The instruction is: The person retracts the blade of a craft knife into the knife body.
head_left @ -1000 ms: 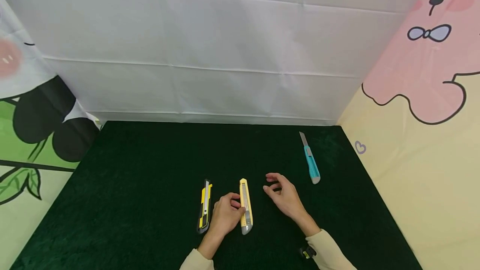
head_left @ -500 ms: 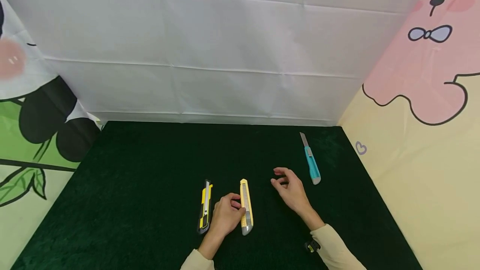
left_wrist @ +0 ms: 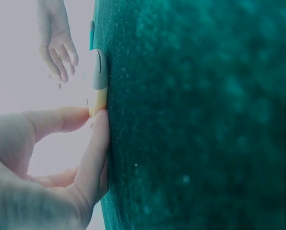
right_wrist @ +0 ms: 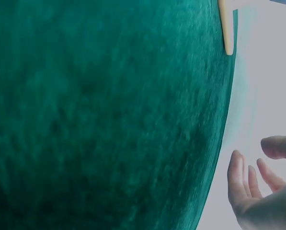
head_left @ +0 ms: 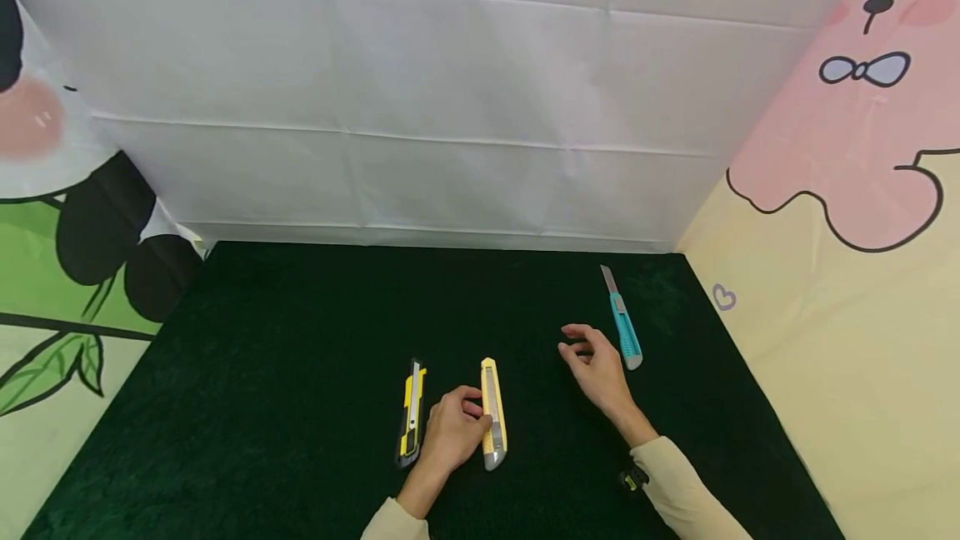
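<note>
A pale yellow utility knife (head_left: 491, 394) with a grey end lies lengthwise on the dark green cloth. My left hand (head_left: 454, 430) pinches its left side between thumb and finger. The left wrist view has the same knife's grey end (left_wrist: 100, 72) just past the pinching fingertips. Left of that hand rests a black-and-yellow utility knife (head_left: 410, 415), apart from it. A turquoise utility knife (head_left: 625, 328), its blade extended, lies at the right. Just left of its handle hovers my right hand (head_left: 602, 375), fingers loosely bent and holding nothing.
Green cloth (head_left: 300, 340) covers the tabletop. Behind it hangs a white creased sheet (head_left: 450, 107). Printed cartoon panels stand along both sides, a pink bear (head_left: 847, 140) on the right one. A small dark device (head_left: 633, 478) sits at the right wrist.
My right hand has moved right and slightly away from me, closer to the turquoise utility knife. My left hand stays on the pale yellow utility knife.
</note>
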Motion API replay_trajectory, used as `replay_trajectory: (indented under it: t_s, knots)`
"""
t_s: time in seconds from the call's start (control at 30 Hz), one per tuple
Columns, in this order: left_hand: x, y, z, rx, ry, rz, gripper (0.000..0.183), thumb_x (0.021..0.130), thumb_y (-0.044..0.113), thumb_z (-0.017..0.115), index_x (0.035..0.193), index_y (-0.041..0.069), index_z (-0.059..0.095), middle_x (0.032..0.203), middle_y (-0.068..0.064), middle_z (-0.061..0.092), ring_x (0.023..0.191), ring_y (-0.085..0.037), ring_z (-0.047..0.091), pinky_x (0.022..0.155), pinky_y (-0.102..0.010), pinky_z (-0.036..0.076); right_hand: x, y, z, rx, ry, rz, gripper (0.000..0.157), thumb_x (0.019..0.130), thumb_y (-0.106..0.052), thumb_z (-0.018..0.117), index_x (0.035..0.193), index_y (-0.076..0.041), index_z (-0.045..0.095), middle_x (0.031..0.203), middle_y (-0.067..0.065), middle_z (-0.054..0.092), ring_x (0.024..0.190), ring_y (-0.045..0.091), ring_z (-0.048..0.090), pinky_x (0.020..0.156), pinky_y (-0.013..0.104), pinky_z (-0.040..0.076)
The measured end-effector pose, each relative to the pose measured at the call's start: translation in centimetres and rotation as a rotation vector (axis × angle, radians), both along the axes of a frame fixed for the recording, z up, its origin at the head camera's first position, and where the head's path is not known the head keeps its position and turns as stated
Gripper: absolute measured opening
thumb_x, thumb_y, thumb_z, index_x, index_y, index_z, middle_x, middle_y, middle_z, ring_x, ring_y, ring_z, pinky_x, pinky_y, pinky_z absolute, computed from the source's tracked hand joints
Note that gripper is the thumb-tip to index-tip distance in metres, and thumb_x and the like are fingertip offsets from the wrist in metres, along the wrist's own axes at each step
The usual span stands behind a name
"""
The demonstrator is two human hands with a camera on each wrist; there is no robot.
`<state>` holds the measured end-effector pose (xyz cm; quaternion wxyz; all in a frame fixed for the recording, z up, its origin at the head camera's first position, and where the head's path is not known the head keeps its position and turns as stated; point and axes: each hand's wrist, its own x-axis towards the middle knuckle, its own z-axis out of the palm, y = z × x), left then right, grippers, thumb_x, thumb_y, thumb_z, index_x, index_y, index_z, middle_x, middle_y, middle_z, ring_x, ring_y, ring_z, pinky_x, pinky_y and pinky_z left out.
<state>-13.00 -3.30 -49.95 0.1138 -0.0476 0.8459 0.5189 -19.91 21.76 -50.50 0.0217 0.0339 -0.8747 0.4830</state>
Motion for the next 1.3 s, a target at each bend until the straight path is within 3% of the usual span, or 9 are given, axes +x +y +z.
replay_trajectory:
  t_s: [0.27, 0.63, 1.3]
  knots:
    - [0.0, 0.0, -0.2, -0.004, 0.032, -0.006, 0.037, 0.088, 0.003, 0.076, 0.122, -0.004, 0.063, 0.090, -0.008, 0.063, 0.074, -0.017, 0.062, 0.063, -0.033, 0.057, -1.1, 1.1, -0.2, 0.024, 0.027, -0.013, 0.035, 0.102, -0.019, 0.065, 0.135, -0.010, 0.058, 0.131, 0.012, 0.059, 0.107, 0.024, 0.064, 0.090, 0.040, 0.056]
    - [0.0, -0.1, -0.3, -0.004, 0.013, -0.001, 0.037, 0.088, 0.004, 0.077, 0.121, -0.003, 0.063, 0.090, -0.007, 0.063, 0.074, -0.017, 0.062, 0.063, -0.032, 0.057, -1.8, 2.4, -0.3, -0.012, 0.044, -0.027, 0.038, 0.102, -0.015, 0.064, 0.138, -0.003, 0.054, 0.133, 0.020, 0.059, 0.110, 0.030, 0.064, 0.090, 0.037, 0.054]
    - [0.1, -0.1, -0.4, 0.006, 0.025, 0.004, 0.037, 0.088, 0.004, 0.077, 0.121, -0.004, 0.063, 0.090, -0.007, 0.063, 0.075, -0.017, 0.062, 0.064, -0.032, 0.057, -3.1, 5.3, -0.5, 0.060, 0.064, -0.128, 0.037, 0.104, -0.015, 0.061, 0.137, 0.002, 0.054, 0.130, 0.022, 0.059, 0.108, 0.034, 0.063, 0.090, 0.038, 0.054]
